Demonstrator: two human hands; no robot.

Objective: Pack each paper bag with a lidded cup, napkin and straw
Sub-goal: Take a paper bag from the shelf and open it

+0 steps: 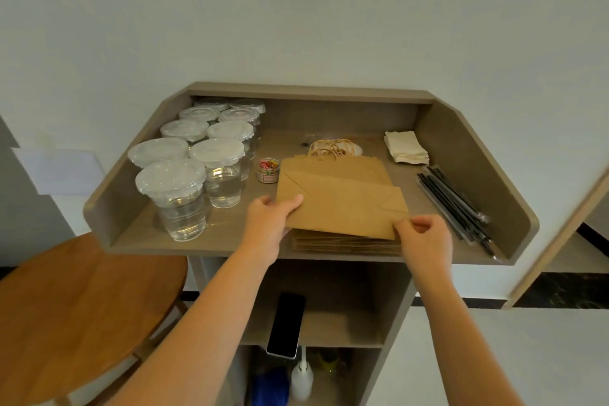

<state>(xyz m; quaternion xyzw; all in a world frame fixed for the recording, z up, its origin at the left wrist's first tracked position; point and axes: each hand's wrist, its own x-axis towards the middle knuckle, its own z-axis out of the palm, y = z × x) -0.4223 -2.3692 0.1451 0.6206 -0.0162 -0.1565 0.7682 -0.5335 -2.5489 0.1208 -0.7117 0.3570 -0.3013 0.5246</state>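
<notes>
A flat folded brown paper bag (339,201) is lifted slightly off a stack of more bags (346,242) at the front middle of the grey desk (230,245). My left hand (268,219) grips its near left edge, thumb on top. My right hand (423,239) pinches its near right corner. Several clear lidded cups (179,198) holding water stand in rows on the left. White napkins (406,147) are piled at the back right. Black wrapped straws (456,208) lie along the right side.
A small tub of coloured paper clips (268,170) sits between the cups and the bags. The desk has raised walls at the sides and back. A phone (286,325) lies on the shelf below. A round wooden stool (75,313) stands at the lower left.
</notes>
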